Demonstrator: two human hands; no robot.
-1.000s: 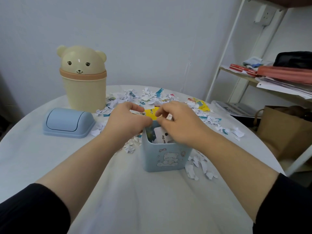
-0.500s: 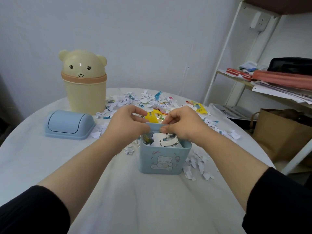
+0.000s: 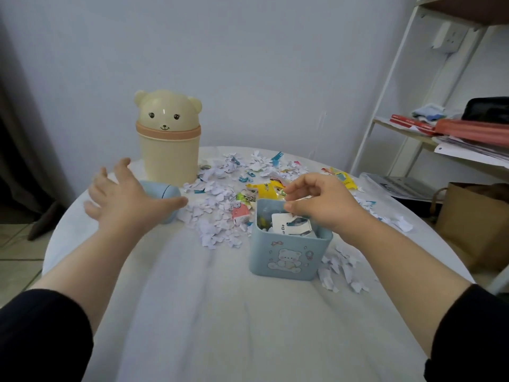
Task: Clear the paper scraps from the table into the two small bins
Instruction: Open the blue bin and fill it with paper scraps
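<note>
A small blue bin [image 3: 289, 257] with a bear print stands open at centre right, stuffed with paper and a white card. My right hand [image 3: 321, 204] hovers over its back rim, fingers curled and pinched, with nothing clearly in them. My left hand [image 3: 125, 201] is spread open above the blue swing lid [image 3: 169, 193], which lies on the table and is mostly hidden behind the hand. A cream bear-shaped bin [image 3: 168, 139] with its lid on stands at the back left. White and coloured paper scraps [image 3: 220, 210] cover the middle and back of the table, and more scraps [image 3: 341, 267] lie right of the blue bin.
The round table has a white cloth [image 3: 220, 321]. A white metal shelf [image 3: 440, 133] with red folders and papers stands at the right. Below it sit a brown paper bag [image 3: 476, 224] and a stack of printed sheets [image 3: 399, 186]. A dark curtain hangs at far left.
My left hand has left the blue bin and swung left, open, over the blue lid. My right hand stays at the bin's back rim. The view has tilted up and shifted left.
</note>
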